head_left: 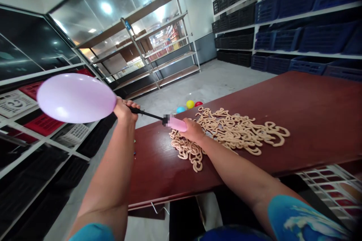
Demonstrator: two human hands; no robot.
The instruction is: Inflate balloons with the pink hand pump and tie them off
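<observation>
A large inflated lilac balloon (76, 98) sticks out to the left from my left hand (126, 108). The fingers of that hand are closed around the balloon's neck and the black end of a balloon pump (152, 115). My right hand (194, 131) is wrapped round the pump's pink barrel, above the table. A thin black rod shows between the two hands, and a blurred patch hides where it meets the barrel. Beneath and beyond my right hand lies a loose heap of beige, curly, cord-like strands (237, 130); their kind I cannot tell.
The strands rest on a dark red-brown table (316, 113). Yellow (190, 104), blue (180, 109) and red (198, 103) balloons show past its far edge. Racks with crates (326, 37) stand at right, metal shelves (166, 64) at the back, crate shelving (42, 120) at left.
</observation>
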